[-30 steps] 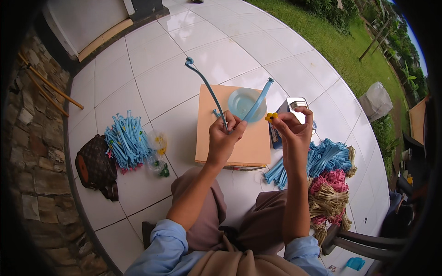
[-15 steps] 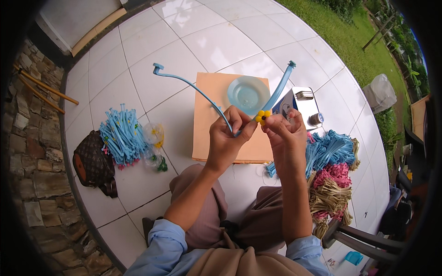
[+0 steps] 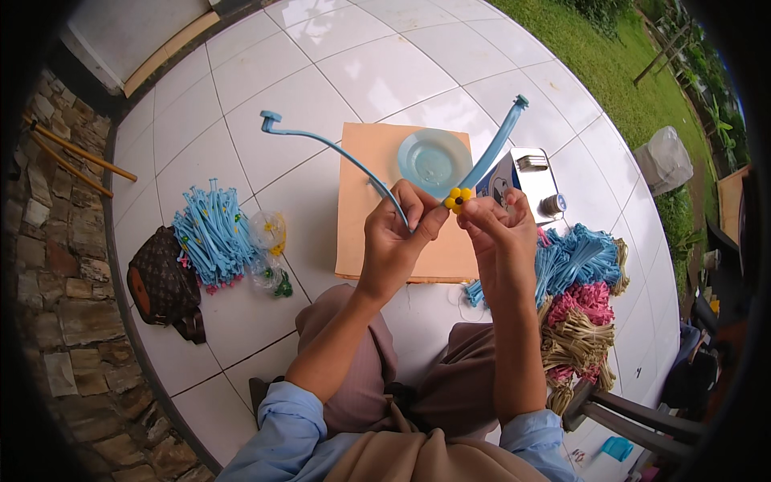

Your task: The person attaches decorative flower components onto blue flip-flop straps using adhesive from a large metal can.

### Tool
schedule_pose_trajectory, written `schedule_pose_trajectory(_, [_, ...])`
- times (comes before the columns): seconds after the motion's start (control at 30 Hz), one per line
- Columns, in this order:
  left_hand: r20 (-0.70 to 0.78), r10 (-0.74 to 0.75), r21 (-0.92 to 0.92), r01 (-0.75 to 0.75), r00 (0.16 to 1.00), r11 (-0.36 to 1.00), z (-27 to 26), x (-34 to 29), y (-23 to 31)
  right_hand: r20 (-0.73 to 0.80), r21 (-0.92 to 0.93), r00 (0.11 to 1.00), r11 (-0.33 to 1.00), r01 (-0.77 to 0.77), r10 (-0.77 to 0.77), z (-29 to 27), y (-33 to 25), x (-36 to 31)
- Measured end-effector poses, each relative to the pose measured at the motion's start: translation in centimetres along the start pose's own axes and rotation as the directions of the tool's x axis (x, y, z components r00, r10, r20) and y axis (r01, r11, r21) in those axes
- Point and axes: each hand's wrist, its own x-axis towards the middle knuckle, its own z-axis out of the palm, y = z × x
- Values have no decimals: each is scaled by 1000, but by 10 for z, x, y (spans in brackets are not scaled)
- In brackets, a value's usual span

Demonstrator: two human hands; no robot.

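Above the cardboard box, both my hands hold a long, bendy light-blue strap (image 3: 491,151) with a flared tip at each end. One end curves up and left from my left hand (image 3: 399,229), and the other rises to the right. On its middle sits a yellow flower (image 3: 457,200) with a dark centre, between my two hands' fingertips. My left hand's fingers are closed round the strap, its thumb touching the flower's left side. My right hand (image 3: 499,229) pinches at the flower's right side. What lies under the fingers is hidden.
On the cardboard box (image 3: 361,257) lies a pale blue plate (image 3: 434,161), beside a metal tin (image 3: 538,177) holding a spool (image 3: 552,205). Bundled blue straps (image 3: 580,259), pink and tan ones lie right; flowered blue straps (image 3: 213,237), a plastic bag (image 3: 269,237) and a brown bag (image 3: 165,277) left.
The strap's two free ends have shifted slightly outward and up. The flower has tilted a little, and both hands keep their hold in nearly the same place.
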Motion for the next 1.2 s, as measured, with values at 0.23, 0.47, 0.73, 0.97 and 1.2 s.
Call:
schedule_pose_trajectory(0.23, [16,26,6,-26,1000,1000,0,0,-1,8,-37,1000,999,25,-25,-1,1,1])
schedule_pose_trajectory(0.47, [31,41,15,-41,999,999,0,0,0,-5,-34,1000,999,21,-21,1,2,1])
schedule_pose_trajectory(0.73, [54,40,48,-43,998,998,-3,0,-1,-11,-28,999,999,44,-45,3,4,1])
schedule_pose_trajectory(0.97, [52,41,41,-44,998,998,-3,-1,1,-10,-106,992,987,123,-125,4,11,0])
schedule_pose_trajectory(1.2, [36,63,34,-65,997,997,-4,-1,-3,30,-130,989,980,151,-148,6,15,-1])
